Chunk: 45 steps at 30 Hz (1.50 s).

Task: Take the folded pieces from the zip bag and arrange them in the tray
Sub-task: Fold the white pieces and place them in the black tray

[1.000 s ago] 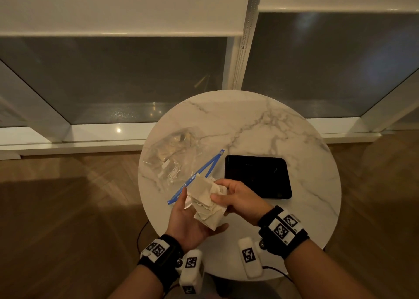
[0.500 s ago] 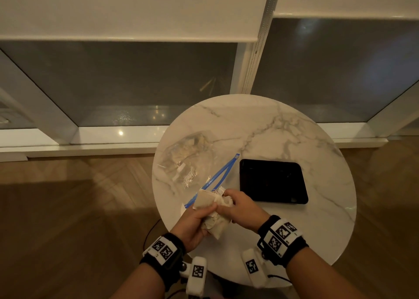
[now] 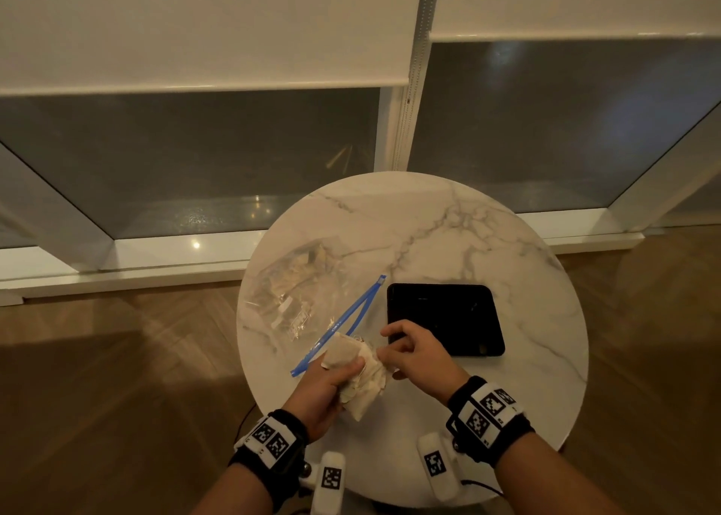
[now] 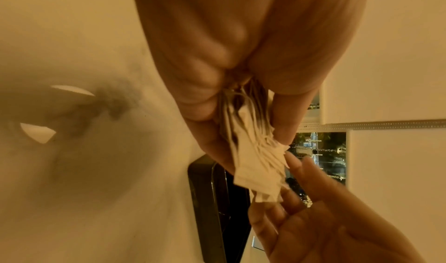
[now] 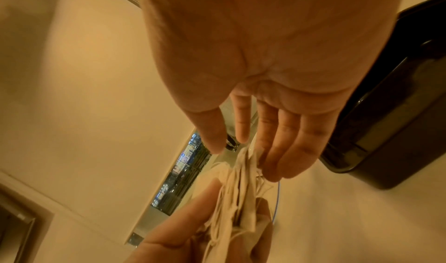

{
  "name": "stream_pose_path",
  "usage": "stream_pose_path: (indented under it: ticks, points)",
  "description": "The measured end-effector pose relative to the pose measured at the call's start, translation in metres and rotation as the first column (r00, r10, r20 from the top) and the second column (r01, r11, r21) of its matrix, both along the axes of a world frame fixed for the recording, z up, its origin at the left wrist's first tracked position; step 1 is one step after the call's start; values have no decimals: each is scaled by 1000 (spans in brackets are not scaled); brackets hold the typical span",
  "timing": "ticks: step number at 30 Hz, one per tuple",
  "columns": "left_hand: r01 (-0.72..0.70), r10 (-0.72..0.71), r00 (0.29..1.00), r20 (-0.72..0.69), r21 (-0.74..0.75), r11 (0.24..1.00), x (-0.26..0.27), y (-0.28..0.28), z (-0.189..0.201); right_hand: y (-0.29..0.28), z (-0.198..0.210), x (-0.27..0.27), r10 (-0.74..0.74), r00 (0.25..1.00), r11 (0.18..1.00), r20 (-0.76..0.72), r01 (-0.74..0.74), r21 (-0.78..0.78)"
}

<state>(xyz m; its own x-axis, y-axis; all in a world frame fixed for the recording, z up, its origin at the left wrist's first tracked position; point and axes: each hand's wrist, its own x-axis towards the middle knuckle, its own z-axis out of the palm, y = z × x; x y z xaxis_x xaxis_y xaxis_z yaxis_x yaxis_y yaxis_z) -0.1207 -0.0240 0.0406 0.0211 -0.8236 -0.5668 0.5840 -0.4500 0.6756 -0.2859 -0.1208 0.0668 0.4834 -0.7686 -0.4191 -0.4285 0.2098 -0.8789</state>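
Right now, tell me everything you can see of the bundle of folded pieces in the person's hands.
The bundle of folded pieces is a loose stack of thin, cream, paper-like sheets, their edges fanned and uneven. The left hand grips it from one side, thumb across the top sheet. The right hand reaches its fingertips to the stack's free edges, fingers fairly straight. The bundle is held above the marble table, between the zip bag and the black tray.

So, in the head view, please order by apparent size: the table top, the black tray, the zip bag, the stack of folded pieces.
1. Table top
2. Zip bag and black tray: they look similar, unsure
3. Stack of folded pieces, partly covered by the left hand
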Motion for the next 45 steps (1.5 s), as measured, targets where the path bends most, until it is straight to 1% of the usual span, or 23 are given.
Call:
stream_pose_path:
  ticks: [2,5,10,14,16,19,23,28,32,35,39,41,43,45]
  points:
    - [20,-20,998,62,4,1000,-7,-3,3,-4,-4,-5,71,997,997,-16,-71,-6]
    - [32,-35,994,100,27,999,-18,-5,4,-10,-15,-7,171,984,985,-48,-171,8]
    - [5,-16,991,131,88,996,-29,-10,0,-16,-35,-7,238,960,967,-146,-248,-59]
    - [22,-30,992,126,65,998,-33,-10,-7,-21,-44,-6,174,976,977,-132,-187,-99]
    - [22,-28,987,159,41,999,-34,-9,-12,-22,-45,-5,142,984,977,-106,-156,-142]
    - [3,-13,975,221,46,999,-35,-9,-18,-24,-43,-5,128,989,976,-68,-138,-171]
    - [-32,14,957,289,56,998,-37,-12,-16,-30,-40,-8,79,996,971,-36,-85,-222]
    - [-35,19,943,332,43,998,-43,-20,-15,-41,-32,-14,33,998,977,54,-21,-211]
    - [-65,49,943,331,38,997,-45,-24,-19,-51,-23,-18,-63,988,985,144,85,-151]
    - [-85,46,938,345,99,991,-42,-25,-24,-61,-14,-25,-156,962,986,222,166,-27]
    - [-66,-2,927,376,167,984,-37,-25,-38,-75,-14,-37,-241,944,970,225,225,95]
    - [-54,-36,918,395,216,975,-35,-25,-44,-80,-14,-41,-305,924,946,233,265,187]
    - [-67,-63,894,444,271,960,-37,-28,-44,-83,-9,-45,-360,903,907,237,279,316]
    - [-82,-108,837,536,319,944,-38,-29,-47,-85,-6,-48,-345,918,893,195,257,370]
